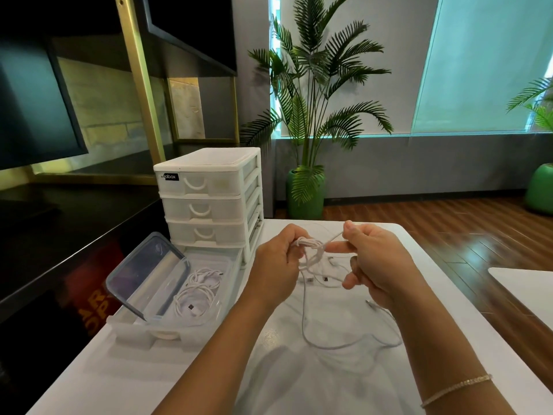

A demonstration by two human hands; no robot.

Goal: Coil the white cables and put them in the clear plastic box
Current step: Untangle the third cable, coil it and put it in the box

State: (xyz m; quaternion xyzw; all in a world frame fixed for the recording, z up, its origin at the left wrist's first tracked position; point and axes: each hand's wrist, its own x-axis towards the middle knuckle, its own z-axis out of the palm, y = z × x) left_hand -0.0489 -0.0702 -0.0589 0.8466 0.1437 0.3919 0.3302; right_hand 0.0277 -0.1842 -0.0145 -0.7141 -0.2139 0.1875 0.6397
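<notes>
Both forearms are reaching over the white table (179,369); the left hand (273,272) is gripping a small coil of white cable (309,247) while the right hand (380,262) is pinching its strand. A long tail is trailing loose and may be snagging other connectors, likely undoing the coil before reaching the clear plastic box (185,298) at left, which is already holding coiled cables.

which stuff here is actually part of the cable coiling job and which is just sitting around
Part of the job:
- white cable being wound, left hand holding the coil, right hand pinching the strand
- clear plastic box, coiled cables already inside
- its lid, propped open

Just lying about:
- white drawer unit
- potted palm
- bracelet
</notes>
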